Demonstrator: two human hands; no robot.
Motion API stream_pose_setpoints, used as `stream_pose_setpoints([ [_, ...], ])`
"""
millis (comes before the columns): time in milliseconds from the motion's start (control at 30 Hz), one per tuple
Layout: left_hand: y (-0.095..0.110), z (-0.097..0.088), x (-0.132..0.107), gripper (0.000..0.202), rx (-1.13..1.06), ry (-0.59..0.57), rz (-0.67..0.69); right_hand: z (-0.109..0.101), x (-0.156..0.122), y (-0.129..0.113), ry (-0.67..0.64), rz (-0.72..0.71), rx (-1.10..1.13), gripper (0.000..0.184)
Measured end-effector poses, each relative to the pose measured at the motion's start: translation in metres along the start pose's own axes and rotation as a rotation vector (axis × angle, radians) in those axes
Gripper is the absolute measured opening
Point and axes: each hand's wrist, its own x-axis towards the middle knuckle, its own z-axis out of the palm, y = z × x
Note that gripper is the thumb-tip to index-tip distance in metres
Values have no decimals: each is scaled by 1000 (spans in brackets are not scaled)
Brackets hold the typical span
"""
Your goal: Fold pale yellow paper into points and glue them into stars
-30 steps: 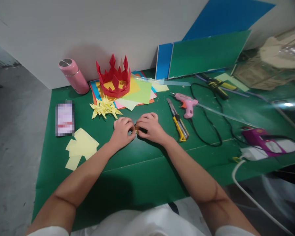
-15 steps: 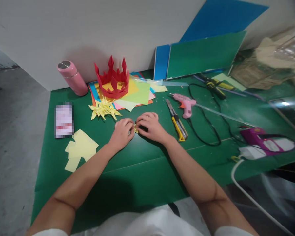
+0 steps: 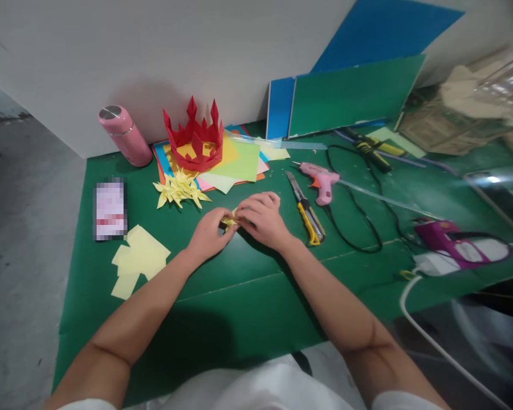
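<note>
left hand (image 3: 209,232) and right hand (image 3: 263,221) are meeting, each grip pinching one small yellow paper piece (image 3: 229,222) low over the bench (image 3: 248,313).
yellow folded shapes (image 3: 181,188) are lying beyond the left hand; a red paper crown (image 3: 200,148) is standing behind on coloured sheets (image 3: 247,162); a utility knife (image 3: 310,219) and pink glue gun (image 3: 324,183) are lying to the right. fingers are curling inward, partly hiding the piece.

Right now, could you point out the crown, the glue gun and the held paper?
Crown (image 3: 198,147): head view, on its front spike.
Glue gun (image 3: 324,181): head view, on its pink body.
Held paper (image 3: 229,222): head view, on its exposed yellow part.
</note>
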Motion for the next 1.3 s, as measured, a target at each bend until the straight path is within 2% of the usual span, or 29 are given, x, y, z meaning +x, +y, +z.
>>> stream_pose_setpoints([
  [133, 0, -1, 0, 16, -59, 4, -15, -2, 1, -2, 27, 29, 74, 17],
  [200, 0, -1, 1, 19, -54, 21, -12, -7, 3, 0, 93, 60, 123, 17],
  [233, -1, -2, 1, 20, -49, 35, -10, -10, 4, 4, 120, 119, 133, 16],
  [333, -3, -1, 1, 20, -66, 72, -13, -24, 0, 30, 407, 392, 90, 21],
  [367, -4, 0, 1, 20, -91, 82, -23, -29, -4, 43, 506, 546, 52, 23],
  [433, -5, 2, 1, 19, -178, 99, -54, -38, -15, 69, 576, 696, -10, 27],
  [533, -5, 7, 2, 20, -364, 126, -131, -51, -35, 99, 521, 1010, -219, 26],
  [667, -3, 11, 2, 23, -595, 103, -254, -62, -49, 114, 119, 1259, -94, 32],
  [767, -2, 10, 3, 25, -670, 91, -267, -67, -49, 114, 26, 1296, -99, 29],
  [900, -1, 9, 4, 25, -694, 116, -255, -69, -43, 110, -3, 1269, -136, 19],
  [1033, -1, 11, 4, 26, -721, 163, -243, -71, -43, 109, 13, 1322, -160, 16],
  [1100, -1, 12, 5, 26, -745, 171, -236, -72, -45, 110, 97, 1336, -133, 17],
  [1167, -2, 13, 5, 26, -753, 178, -236, -72, -45, 110, 253, 1317, -10, 16],
  [1300, -5, 13, 8, 25, -730, 189, -256, -65, -33, 100, 637, 1153, 444, 20],
])
